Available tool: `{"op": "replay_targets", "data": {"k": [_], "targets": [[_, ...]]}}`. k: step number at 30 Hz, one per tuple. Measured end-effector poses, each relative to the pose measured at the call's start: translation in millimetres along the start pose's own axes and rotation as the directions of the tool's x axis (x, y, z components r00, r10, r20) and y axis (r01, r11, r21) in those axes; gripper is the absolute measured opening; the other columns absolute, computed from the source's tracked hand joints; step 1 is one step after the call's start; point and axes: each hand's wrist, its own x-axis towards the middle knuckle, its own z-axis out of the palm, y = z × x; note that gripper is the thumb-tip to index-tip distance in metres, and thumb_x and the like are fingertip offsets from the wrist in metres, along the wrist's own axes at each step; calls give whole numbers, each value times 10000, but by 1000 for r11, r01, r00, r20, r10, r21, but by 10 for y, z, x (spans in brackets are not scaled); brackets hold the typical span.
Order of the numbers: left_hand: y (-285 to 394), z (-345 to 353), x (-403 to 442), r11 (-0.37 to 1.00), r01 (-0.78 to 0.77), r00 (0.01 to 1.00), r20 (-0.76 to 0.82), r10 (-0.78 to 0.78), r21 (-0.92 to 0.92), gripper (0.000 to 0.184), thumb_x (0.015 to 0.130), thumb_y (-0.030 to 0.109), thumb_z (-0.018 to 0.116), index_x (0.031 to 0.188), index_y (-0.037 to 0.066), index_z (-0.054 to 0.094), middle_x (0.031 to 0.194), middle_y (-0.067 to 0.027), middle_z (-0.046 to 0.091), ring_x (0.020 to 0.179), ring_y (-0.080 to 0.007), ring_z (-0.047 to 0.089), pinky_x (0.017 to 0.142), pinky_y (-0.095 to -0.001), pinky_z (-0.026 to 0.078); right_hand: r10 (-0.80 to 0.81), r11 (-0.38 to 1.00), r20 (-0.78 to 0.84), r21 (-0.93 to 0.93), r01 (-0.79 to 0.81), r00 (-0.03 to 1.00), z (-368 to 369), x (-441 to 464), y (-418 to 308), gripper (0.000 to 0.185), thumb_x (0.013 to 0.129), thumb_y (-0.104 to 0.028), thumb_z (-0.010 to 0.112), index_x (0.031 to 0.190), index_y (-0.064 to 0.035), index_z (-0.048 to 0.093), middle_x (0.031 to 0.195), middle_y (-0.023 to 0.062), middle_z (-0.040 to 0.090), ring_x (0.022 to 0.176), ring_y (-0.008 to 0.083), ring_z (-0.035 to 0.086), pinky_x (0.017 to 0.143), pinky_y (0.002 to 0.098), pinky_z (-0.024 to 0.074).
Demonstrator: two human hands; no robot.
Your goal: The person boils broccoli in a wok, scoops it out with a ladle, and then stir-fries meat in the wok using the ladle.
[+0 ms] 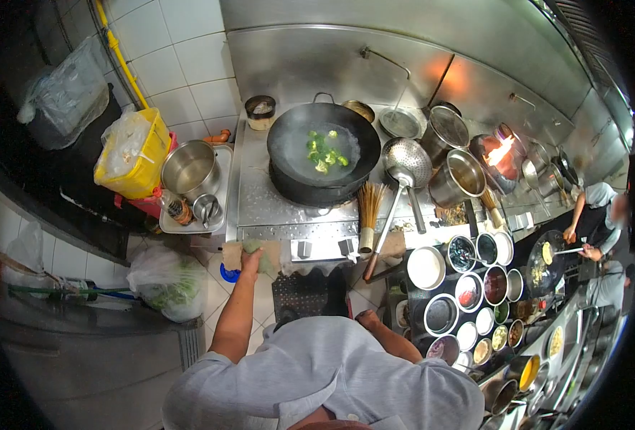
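Observation:
My left hand (251,259) is closed on a greenish cloth (265,259) at the stove's front edge, beside a tan cloth (231,256). Low by my body hangs my right hand (366,319), its fingers curled and nothing visible in them. Ahead, a black wok (286,147) sits on the burner with broccoli (325,152) in its steaming middle. Right of the wok are a bamboo brush (369,209) standing on end and a perforated skimmer (408,159), whose wooden-ended handle points toward me.
Pots (458,178) and a flaming burner (500,152) line the right side. Several ingredient containers (426,267) stand at my right. A tray (223,175) with a steel pot (188,168) is at left, near a yellow bin (127,168). Another person (598,215) works a wok at far right.

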Motion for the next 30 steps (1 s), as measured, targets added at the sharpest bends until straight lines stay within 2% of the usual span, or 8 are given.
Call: {"op": "replay_targets", "data": {"k": [2, 6, 8, 15, 20, 23, 27, 30], "targets": [[-1, 17, -4, 999, -16, 999, -44, 14, -44, 453, 801, 109, 720, 1220, 41, 562, 1108, -76, 623, 998, -229, 606, 855, -377, 495, -112, 976, 0, -188, 110, 994, 37, 84, 66, 273, 842, -288, 611, 1001, -126, 762, 1025, 111, 726, 981, 248, 692, 880, 346, 526], [15, 31, -18, 998, -18, 999, -51, 15, -54, 453, 801, 103, 719, 1222, 54, 557, 1108, -69, 618, 994, -223, 602, 846, -374, 497, -233, 931, 2, -287, 223, 973, 33, 91, 102, 277, 839, -295, 613, 1002, -128, 762, 1032, 117, 724, 1000, 250, 688, 886, 349, 525], [106, 58, -101, 999, 2, 1000, -23, -3, -54, 450, 804, 100, 716, 1222, 68, 553, 1106, -59, 613, 993, -218, 597, 840, -371, 497, -1, 1000, 4, -28, 1, 1000, -99, -163, -109, 274, 836, -297, 616, 1000, -133, 763, 1031, 123, 722, 1008, 250, 687, 889, 350, 524], [44, 40, -67, 998, -14, 999, -36, 12, -69, 433, 810, 102, 708, 1215, 73, 558, 1087, -51, 614, 980, -214, 598, 836, -372, 497, -45, 996, -32, -79, 42, 998, -72, -141, -83, 283, 838, -311, 611, 1009, -143, 762, 1056, 129, 715, 1029, 252, 680, 905, 364, 519], [27, 34, -46, 1000, -5, 998, -59, 3, -31, 490, 809, 118, 712, 1261, 42, 540, 1154, -87, 618, 1026, -238, 600, 869, -386, 492, -25, 999, 55, -24, 27, 998, -71, -109, -82, 260, 844, -290, 622, 1014, -153, 763, 1059, 107, 718, 1041, 248, 675, 908, 350, 518], [2, 24, -20, 1000, 10, 997, -73, -11, -16, 517, 804, 121, 718, 1278, 30, 531, 1181, -104, 615, 1047, -250, 599, 879, -388, 490, 31, 999, 41, -17, -30, 999, -157, -274, -212, 248, 846, -284, 626, 1011, -163, 767, 1063, 98, 718, 1034, 251, 677, 909, 343, 517], [52, 43, -63, 999, 18, 997, -72, -20, -28, 512, 803, 120, 721, 1272, 36, 532, 1169, -96, 614, 1046, -248, 598, 881, -386, 489, 22, 999, 40, -50, -20, 999, -145, -253, -203, 240, 848, -282, 627, 1002, -170, 772, 1060, 99, 720, 1017, 254, 681, 909, 343, 515], [73, 52, -93, 999, -10, 999, -54, 8, -45, 507, 805, 115, 720, 1269, 40, 531, 1160, -88, 610, 1047, -244, 595, 888, -382, 485, 17, 998, 41, 55, -19, 999, -172, -319, -243, 236, 845, -277, 632, 994, -160, 774, 1049, 97, 724, 999, 246, 686, 901, 342, 518]]}}
